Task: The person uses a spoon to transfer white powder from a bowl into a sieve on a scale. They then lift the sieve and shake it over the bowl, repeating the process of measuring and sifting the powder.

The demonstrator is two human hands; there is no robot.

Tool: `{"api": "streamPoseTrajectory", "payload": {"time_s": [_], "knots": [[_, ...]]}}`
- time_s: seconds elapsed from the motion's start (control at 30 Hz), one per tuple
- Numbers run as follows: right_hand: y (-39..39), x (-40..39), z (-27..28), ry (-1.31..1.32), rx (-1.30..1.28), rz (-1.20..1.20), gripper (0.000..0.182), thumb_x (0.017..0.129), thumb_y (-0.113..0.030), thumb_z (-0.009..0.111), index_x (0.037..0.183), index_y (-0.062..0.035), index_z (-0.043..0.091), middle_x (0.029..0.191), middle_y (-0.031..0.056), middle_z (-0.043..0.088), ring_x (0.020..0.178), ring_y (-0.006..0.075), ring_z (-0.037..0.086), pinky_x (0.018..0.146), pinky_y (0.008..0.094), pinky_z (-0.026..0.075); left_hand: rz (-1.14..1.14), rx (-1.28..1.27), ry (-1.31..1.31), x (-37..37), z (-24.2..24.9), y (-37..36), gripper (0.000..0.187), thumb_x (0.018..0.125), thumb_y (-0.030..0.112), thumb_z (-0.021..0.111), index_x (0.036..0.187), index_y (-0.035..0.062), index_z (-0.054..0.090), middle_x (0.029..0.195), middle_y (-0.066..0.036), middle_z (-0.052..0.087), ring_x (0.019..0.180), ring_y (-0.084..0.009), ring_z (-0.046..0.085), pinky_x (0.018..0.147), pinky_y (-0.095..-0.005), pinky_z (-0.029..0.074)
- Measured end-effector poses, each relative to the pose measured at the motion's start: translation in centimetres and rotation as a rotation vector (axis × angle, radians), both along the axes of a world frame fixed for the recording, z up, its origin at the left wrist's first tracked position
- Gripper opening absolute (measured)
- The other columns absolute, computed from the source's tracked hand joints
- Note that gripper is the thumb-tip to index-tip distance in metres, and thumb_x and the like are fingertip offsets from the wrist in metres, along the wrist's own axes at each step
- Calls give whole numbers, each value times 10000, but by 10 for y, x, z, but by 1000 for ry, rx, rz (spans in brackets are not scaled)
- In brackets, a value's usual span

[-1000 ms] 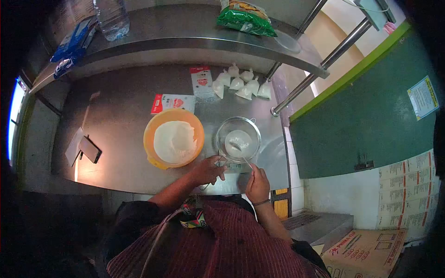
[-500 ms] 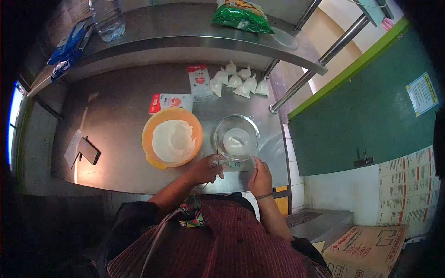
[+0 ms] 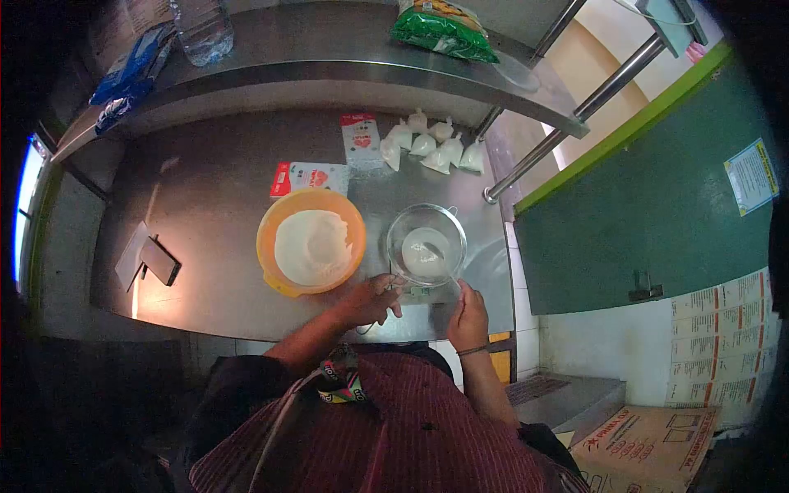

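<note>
A round wire sieve (image 3: 397, 225) sits above a kitchen scale (image 3: 418, 293) near the front of the steel table. White powder (image 3: 422, 256) shows through it, and a spoon-like shape lies over the powder. My right hand (image 3: 469, 320) is closed around the sieve's handle at the lower right. At the lower left of the rim, my left hand (image 3: 371, 301) has its fingers apart, fingertips close to the rim and the scale. Left of the sieve stands an orange bowl (image 3: 265, 251) heaped with white flour (image 3: 309, 246).
Behind the bowl lie two red-and-white boxes (image 3: 311, 177), (image 3: 360, 138). Several tied bags of white powder (image 3: 423, 145) cluster at the back right. A phone (image 3: 161, 261) leans on the left. A steel shelf (image 3: 329, 76) overhangs the back, holding a water bottle (image 3: 203, 37) and a green packet (image 3: 444, 34).
The whole view has shifted slightly, moving things a little to the right. The spoon-like shape within the sieve's outline looks differently placed. Both hands stay at the sieve.
</note>
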State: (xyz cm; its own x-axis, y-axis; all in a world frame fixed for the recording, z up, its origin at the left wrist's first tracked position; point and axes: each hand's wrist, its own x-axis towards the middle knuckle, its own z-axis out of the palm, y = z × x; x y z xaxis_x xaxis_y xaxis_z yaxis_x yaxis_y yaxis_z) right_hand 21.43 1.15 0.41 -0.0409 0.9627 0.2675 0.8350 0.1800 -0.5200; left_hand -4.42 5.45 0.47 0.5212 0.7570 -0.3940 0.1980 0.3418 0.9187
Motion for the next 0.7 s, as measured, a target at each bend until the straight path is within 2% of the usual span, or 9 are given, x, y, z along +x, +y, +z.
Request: {"api": "streamPoseTrajectory", "payload": {"time_s": [0.17, 0.37, 0.47, 0.63, 0.7], "knots": [[5, 2, -5, -7, 55, -75, 338, 1025, -94, 441, 1333, -2, 544, 1050, 245, 611, 978, 435, 611, 855, 500, 503, -15, 17, 16, -1, -2, -1, 487, 1067, 277, 464, 1452, -20, 423, 819, -110, 716, 504, -148, 567, 539, -331, 504], [-4, -2, -10, 38, 4, 18, 339, 1019, -75, 437, 1333, -3, 543, 1079, 242, 616, 1002, 430, 613, 878, 491, 502, -32, 79, 6, -3, -9, -2, 498, 1077, 274, 444, 1458, -45, 417, 820, -123, 719, 528, -149, 586, 542, -312, 523], [-11, -10, 9, 54, 6, 39, 343, 1008, -65, 451, 1332, -2, 544, 1087, 238, 619, 998, 427, 616, 877, 487, 505, -24, 64, 11, -3, -6, -4, 484, 1083, 269, 440, 1455, -40, 419, 818, -123, 721, 530, -147, 586, 540, -313, 520], [-22, -16, 9, 20, -79, 82, 347, 993, -59, 472, 1328, -5, 548, 1043, 233, 612, 968, 419, 618, 847, 486, 512, -39, 27, -13, -4, -6, -4, 475, 1084, 266, 446, 1453, -31, 418, 825, -114, 729, 541, -140, 588, 537, -316, 512], [-18, -13, 1, 6, -85, 49, 348, 994, -62, 472, 1330, -12, 549, 1034, 234, 610, 962, 419, 617, 842, 488, 510, -41, 41, 46, -3, -1, -5, 427, 1069, 267, 459, 1393, -11, 451, 820, -114, 721, 510, -147, 571, 517, -334, 498]]}}
